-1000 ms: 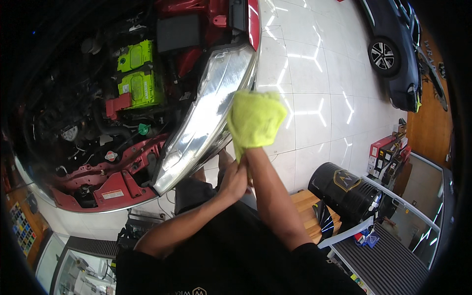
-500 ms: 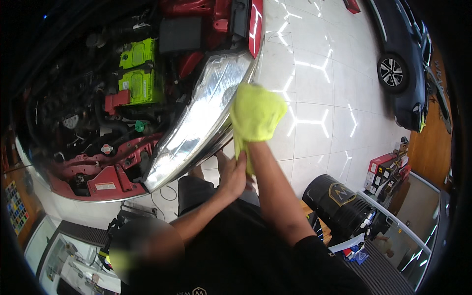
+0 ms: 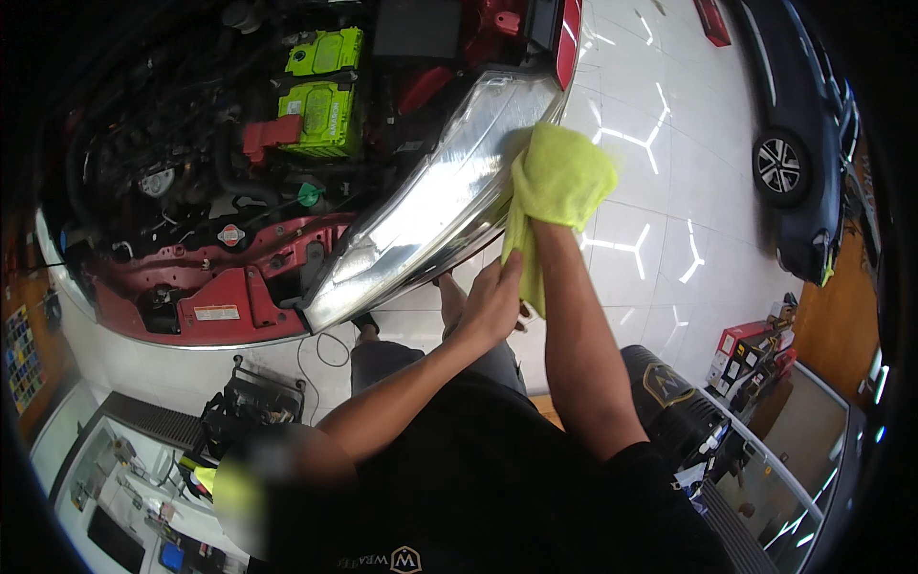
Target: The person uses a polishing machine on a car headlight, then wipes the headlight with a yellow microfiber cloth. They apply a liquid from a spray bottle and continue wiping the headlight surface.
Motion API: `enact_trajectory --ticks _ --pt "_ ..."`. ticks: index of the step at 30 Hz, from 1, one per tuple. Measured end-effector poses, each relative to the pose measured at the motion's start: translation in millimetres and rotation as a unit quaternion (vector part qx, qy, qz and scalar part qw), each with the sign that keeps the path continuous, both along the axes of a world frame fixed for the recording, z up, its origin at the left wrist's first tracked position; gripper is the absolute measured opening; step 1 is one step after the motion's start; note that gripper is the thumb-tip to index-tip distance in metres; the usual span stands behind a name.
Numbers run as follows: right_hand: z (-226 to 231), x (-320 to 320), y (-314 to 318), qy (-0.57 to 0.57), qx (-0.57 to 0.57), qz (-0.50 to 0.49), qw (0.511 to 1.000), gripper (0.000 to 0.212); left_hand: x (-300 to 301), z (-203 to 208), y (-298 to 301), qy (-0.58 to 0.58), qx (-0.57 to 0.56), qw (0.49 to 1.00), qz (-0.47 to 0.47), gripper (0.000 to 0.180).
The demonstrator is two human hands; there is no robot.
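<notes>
One yellow cloth [image 3: 564, 182], one headlight [image 3: 430, 201]

Yellow cloth [image 3: 559, 182] against headlight [image 3: 430, 206], both hands on it

One yellow cloth [image 3: 564, 182] over the right-hand fingers. One headlight [image 3: 430, 201] just left of them. One green battery [image 3: 320, 96] further left. Two cars: red [image 3: 229, 306] by the fingers, dark [image 3: 803, 143] well right.
</notes>
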State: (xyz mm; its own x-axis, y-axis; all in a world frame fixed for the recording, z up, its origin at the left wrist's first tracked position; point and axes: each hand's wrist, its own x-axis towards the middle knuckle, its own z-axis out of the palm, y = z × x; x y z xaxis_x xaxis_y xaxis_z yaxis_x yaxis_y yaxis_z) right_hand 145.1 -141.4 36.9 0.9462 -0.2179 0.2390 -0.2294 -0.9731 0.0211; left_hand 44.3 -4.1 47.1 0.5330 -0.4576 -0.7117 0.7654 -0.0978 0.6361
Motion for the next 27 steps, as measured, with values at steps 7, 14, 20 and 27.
enact_trajectory --ticks 7,14,20,27 --pt "-2 -76 129 0.098 0.071 -0.080 0.989 0.027 -73 -21 132 0.040 0.007 0.998 -0.055 0.060" --pt "-9 -132 250 0.078 0.135 -0.149 0.977 0.011 -121 -33 260 0.098 0.052 0.988 -0.106 0.054" --pt "-13 -97 191 0.006 0.021 -0.139 0.990 0.015 -64 -14 199 0.034 0.062 0.984 -0.161 0.056" --pt "-8 -95 201 0.084 0.022 -0.169 0.982 0.016 -78 -9 193 -0.002 0.062 0.989 -0.136 0.057"
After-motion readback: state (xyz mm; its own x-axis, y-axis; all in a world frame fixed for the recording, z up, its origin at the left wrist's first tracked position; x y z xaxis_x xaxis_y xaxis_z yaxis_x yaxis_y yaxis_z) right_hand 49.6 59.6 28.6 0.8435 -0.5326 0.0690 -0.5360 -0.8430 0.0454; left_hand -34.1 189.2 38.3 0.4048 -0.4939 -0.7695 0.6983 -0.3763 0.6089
